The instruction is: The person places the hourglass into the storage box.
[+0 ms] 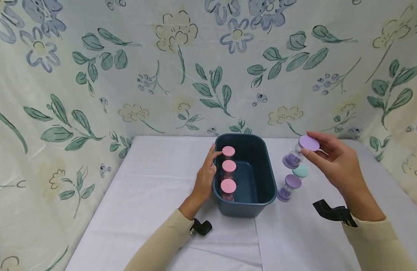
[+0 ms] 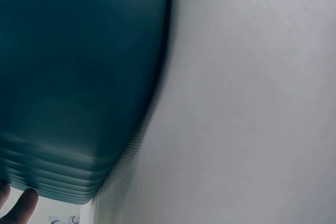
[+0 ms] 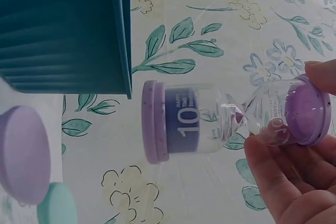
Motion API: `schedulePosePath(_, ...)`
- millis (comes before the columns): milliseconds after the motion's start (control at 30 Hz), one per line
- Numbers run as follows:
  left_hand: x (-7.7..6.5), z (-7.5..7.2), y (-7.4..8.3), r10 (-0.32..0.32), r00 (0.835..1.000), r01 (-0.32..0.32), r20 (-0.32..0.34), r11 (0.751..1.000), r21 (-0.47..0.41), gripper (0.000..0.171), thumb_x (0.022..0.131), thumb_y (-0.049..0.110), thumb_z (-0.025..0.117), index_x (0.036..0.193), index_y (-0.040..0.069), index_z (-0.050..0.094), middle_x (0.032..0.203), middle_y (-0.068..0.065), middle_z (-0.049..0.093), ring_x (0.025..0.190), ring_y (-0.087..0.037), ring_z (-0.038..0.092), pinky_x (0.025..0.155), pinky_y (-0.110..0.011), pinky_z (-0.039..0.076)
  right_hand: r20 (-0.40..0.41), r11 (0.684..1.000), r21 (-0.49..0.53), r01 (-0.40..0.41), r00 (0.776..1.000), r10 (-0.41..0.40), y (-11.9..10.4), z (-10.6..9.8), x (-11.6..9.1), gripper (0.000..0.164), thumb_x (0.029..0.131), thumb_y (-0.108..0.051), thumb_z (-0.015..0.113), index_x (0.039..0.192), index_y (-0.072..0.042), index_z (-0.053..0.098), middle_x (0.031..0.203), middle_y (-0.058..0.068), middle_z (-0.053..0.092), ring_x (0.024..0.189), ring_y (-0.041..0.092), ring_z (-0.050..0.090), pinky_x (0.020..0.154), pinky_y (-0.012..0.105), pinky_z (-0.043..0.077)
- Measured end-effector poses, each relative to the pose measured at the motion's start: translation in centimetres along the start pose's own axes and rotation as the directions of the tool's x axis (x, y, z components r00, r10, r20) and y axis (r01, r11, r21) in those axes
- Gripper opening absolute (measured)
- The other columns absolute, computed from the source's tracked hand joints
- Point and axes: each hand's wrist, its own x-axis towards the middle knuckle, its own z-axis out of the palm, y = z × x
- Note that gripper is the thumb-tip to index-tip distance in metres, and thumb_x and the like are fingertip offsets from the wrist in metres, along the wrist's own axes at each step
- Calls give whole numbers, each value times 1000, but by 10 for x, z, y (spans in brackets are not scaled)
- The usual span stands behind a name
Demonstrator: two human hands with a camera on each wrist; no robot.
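Note:
My right hand [image 1: 340, 165] pinches the lilac-capped end of a purple sand timer [image 1: 293, 158] between thumb and fingers. It is held tilted above the table, to the right of a dark blue plastic bin [image 1: 243, 210]. A "10" shows on the timer's [image 3: 184, 121] purple band in the right wrist view. At the bin's left rim, my left hand [image 1: 203, 180] grips the wall, one digit over the edge beside the farthest pink cap. Three pink-capped sand timers [image 1: 228, 186] stand in a row along the bin's left side.
Right of the bin, another purple sand timer [image 1: 287, 187] stands on the white-covered table [image 1: 154, 180], with a mint-capped one [image 1: 300, 171] just behind it. A floral cloth [image 1: 181, 82] hangs behind and beside the table.

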Motion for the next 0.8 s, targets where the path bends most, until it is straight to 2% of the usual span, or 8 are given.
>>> schedulePosePath(233, 0, 0, 1, -9, 1000, 9, 5, 1000, 4, 58, 98, 27, 23, 154, 11, 21, 157, -3, 30, 146, -15, 19, 113, -50, 24, 17, 999, 24, 48, 999, -48, -13, 8, -1, 56, 82, 2, 71, 135, -9, 55, 129, 8, 57, 112, 6, 59, 86, 12, 46)
schedulePosePath(433, -1, 1, 0, -7, 1000, 7, 7, 1000, 4, 57, 98, 27, 23, 153, 12, 25, 158, -2, 27, 146, -14, 19, 113, -50, 24, 47, 995, 50, 88, 995, -90, -20, 14, -3, 57, 80, 8, 70, 134, -6, 55, 124, 5, 59, 106, 8, 61, 85, 13, 47)
schedulePosePath(533, -1, 1, -1, 2, 1000, -2, 4, 1000, -4, 58, 98, 26, 23, 154, 12, 22, 157, -3, 30, 146, -15, 19, 113, -51, 23, 61, 992, 66, 105, 992, -109, -22, 17, -4, 58, 79, 9, 70, 134, -5, 55, 123, 3, 59, 103, 10, 62, 85, 13, 47)
schedulePosePath(800, -1, 0, -3, 2, 1000, -2, 0, 1000, -11, 55, 98, 27, 23, 150, 10, 32, 160, -1, 21, 146, -15, 18, 113, -51, 23, 109, 988, 77, 134, 984, -142, -29, 24, -4, 59, 78, 11, 71, 133, -5, 56, 123, 3, 59, 106, 10, 61, 87, 14, 46)
